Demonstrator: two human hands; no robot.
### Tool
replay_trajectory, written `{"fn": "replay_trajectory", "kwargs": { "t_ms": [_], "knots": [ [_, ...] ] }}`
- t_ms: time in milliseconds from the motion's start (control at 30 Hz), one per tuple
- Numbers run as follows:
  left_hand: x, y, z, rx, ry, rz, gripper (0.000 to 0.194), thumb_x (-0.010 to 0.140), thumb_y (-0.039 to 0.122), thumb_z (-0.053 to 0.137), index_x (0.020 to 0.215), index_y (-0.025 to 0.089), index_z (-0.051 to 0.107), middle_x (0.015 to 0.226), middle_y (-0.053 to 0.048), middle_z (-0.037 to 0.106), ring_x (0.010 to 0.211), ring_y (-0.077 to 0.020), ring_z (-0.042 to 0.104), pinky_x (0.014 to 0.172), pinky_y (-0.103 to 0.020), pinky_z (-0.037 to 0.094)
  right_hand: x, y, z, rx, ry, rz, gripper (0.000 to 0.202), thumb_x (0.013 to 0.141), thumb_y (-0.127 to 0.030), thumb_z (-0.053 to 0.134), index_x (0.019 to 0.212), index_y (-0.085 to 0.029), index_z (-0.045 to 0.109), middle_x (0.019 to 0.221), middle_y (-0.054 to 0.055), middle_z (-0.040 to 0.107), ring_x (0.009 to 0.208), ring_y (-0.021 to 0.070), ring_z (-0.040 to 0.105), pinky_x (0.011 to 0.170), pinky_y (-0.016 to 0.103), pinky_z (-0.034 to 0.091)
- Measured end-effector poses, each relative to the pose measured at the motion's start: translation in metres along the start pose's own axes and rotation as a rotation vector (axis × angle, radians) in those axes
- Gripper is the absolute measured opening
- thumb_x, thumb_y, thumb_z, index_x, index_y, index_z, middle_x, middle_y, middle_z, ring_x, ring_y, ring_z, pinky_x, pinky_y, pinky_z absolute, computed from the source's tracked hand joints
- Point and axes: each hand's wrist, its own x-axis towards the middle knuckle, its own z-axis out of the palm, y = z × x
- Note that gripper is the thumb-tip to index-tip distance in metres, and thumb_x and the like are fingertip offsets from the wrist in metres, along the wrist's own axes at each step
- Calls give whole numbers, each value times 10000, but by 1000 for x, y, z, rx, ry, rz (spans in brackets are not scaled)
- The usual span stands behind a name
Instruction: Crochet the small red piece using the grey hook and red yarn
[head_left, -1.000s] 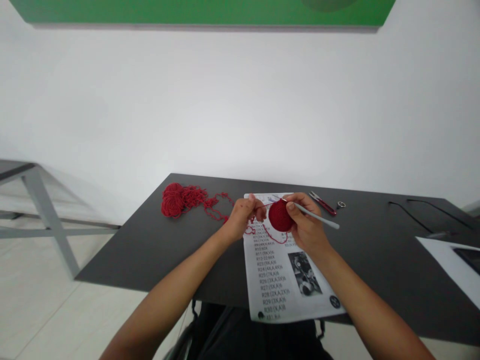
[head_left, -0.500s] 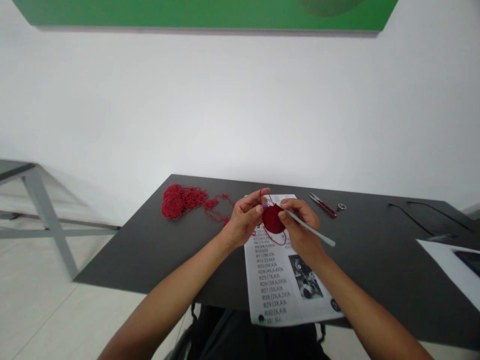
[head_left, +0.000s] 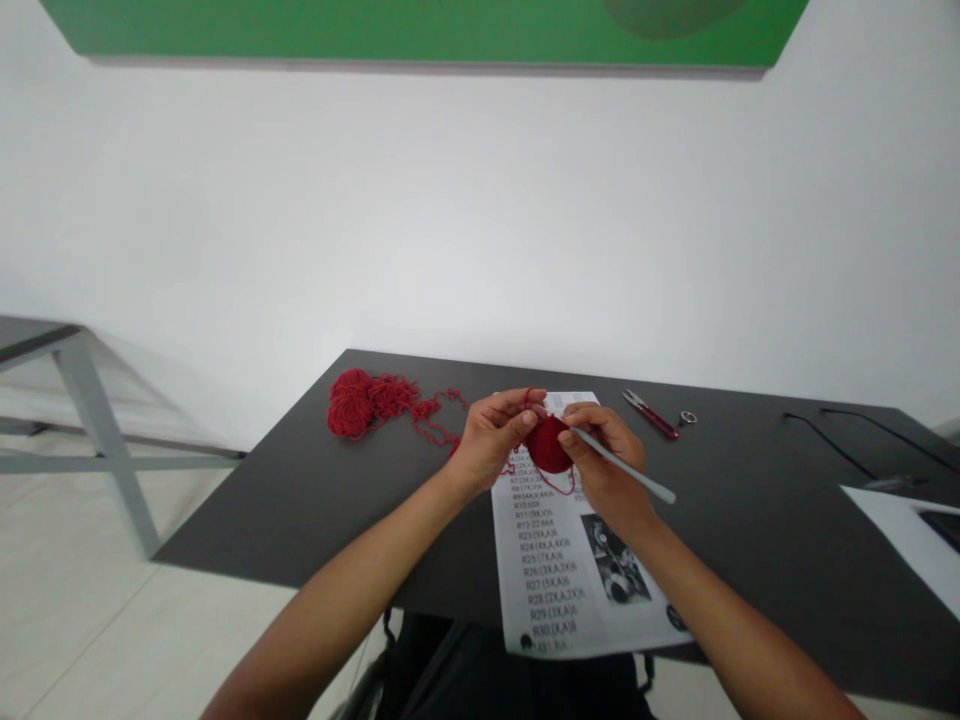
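A small round piece of dark red crochet (head_left: 550, 447) is held between my two hands above a printed sheet. My left hand (head_left: 496, 436) pinches its left edge, and a strand of red yarn loops over the raised index finger. In my right hand (head_left: 606, 455) is a crochet hook with a pale grey handle (head_left: 630, 468); its tip is at the top edge of the crochet, too small to make out. The right thumb presses near the crochet's right side. A loose strand hangs below the piece. The red yarn (head_left: 431, 408) trails left to a ball (head_left: 350, 404).
Below my hands lies the printed pattern sheet (head_left: 555, 570) on the dark table (head_left: 337, 520). Thread snips with red handles (head_left: 651, 414) and a small metal ring (head_left: 687, 418) lie to the right. Farther right are eyeglasses (head_left: 832, 445) and a white sheet (head_left: 900, 530) under a dark device.
My left index finger has lowered a little, with the yarn loop on it. The purple spot by the left fingertips no longer shows. The whole view has shifted slightly.
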Motion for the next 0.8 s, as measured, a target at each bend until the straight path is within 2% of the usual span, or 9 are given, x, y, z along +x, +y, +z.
{"fn": "replay_trajectory", "kwargs": {
  "t_ms": [167,300,467,600,800],
  "knots": [
    [0,-1,-2,-22,0,-27,416,650,377,933,981,171,785,786,-37,754,629,-102,646,615,-217,505,1,1,-1,-39,-27,-25,99,829,-317,787,860,-272,705,890,7,686,819,181,633,709,289,509],
    [1,-2,-4,-11,-11,-23,396,678,380,918,981,165,784,763,-35,749,581,-84,622,557,-193,470,2,2,-2,-54,-32,-53,89,832,-296,784,863,-272,704,908,5,692,848,180,643,745,289,515],
    [3,-5,-6,1,-1,48,357,655,354,933,928,170,794,813,-27,762,684,-102,671,666,-215,537,2,2,-2,-60,-66,-105,79,845,-279,766,860,-255,693,920,6,688,840,172,646,726,282,514],
    [5,-8,-9,7,7,86,322,652,306,935,916,177,804,783,-12,759,667,-94,664,646,-205,533,1,4,-2,-96,-84,-144,74,858,-252,759,882,-259,689,920,-1,673,825,162,640,698,270,502],
    [5,-10,-10,59,15,89,321,674,323,919,935,171,810,806,-39,780,662,-110,675,650,-228,549,0,7,-3,-174,-82,-187,68,880,-252,749,896,-267,685,945,4,671,865,175,638,706,284,490]
  ]
}}
